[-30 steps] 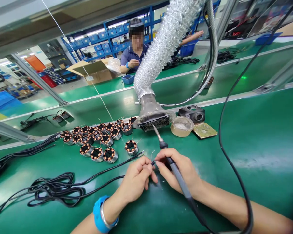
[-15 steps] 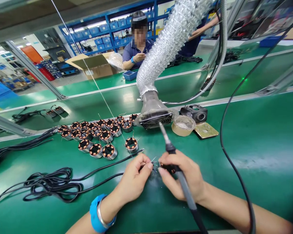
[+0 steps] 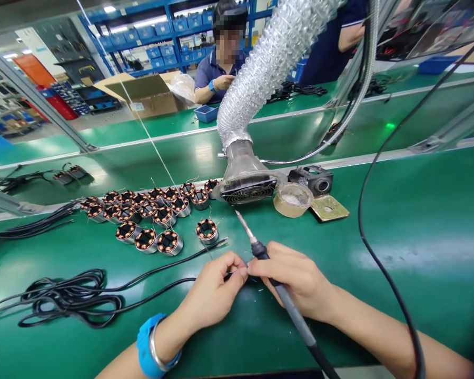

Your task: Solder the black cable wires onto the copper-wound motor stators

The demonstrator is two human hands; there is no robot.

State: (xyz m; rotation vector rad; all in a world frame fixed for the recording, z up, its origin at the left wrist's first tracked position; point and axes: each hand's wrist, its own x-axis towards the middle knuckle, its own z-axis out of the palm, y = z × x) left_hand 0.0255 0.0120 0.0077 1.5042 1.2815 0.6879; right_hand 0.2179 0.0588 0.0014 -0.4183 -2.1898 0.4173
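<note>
My left hand [image 3: 215,289] is closed in a pinch at the end of a black cable [image 3: 181,282], whose loops lie on the green bench to the left. My right hand [image 3: 300,281] is wrapped around a soldering iron [image 3: 294,311], its tip pointing up and left below the fume hood. The fingertips of both hands meet in front of me. What lies between them is mostly hidden. Just beyond my left hand a single copper-wound stator [image 3: 206,231] stands on the bench, beside a second cable's stripped end [image 3: 221,242].
Several stators [image 3: 164,216] stand grouped at the left. A fume hood [image 3: 248,189] hangs on a silver duct. Right of it are a round tub [image 3: 293,200], a black holder [image 3: 319,181] and a brass-coloured plate [image 3: 329,208]. The iron's cord crosses the right side. A co-worker [image 3: 221,73] sits opposite.
My right fingers have closed in against my left fingertips; the stator glimpsed in them before is now hidden. The iron's tip has swung left and lower, away from the hood's grille.
</note>
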